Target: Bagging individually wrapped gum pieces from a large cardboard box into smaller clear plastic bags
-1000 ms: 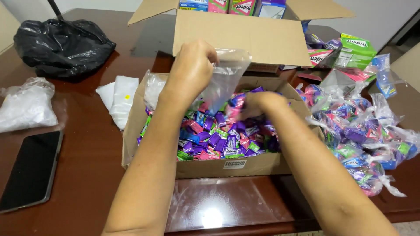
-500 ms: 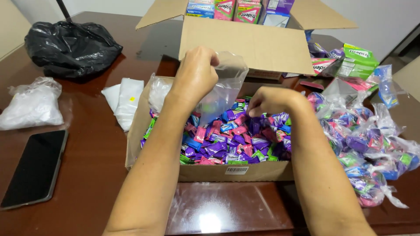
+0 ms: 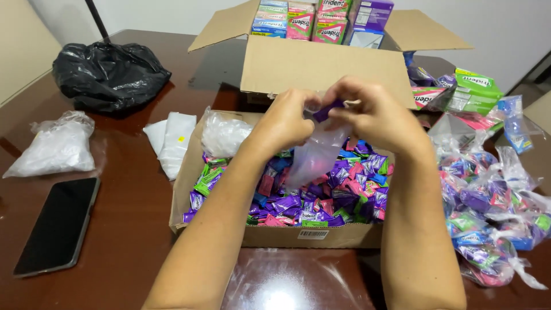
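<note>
Both hands (image 3: 333,117) have risen above the glossy brown table (image 3: 132,218).

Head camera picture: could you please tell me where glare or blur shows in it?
Head view: a bright lamp glare sits on the glossy brown table near the bottom edge; softer sheen lies left of the black bag; the left hand and right hand look sharp, as do the clear bag and the sweets in the box.
</note>
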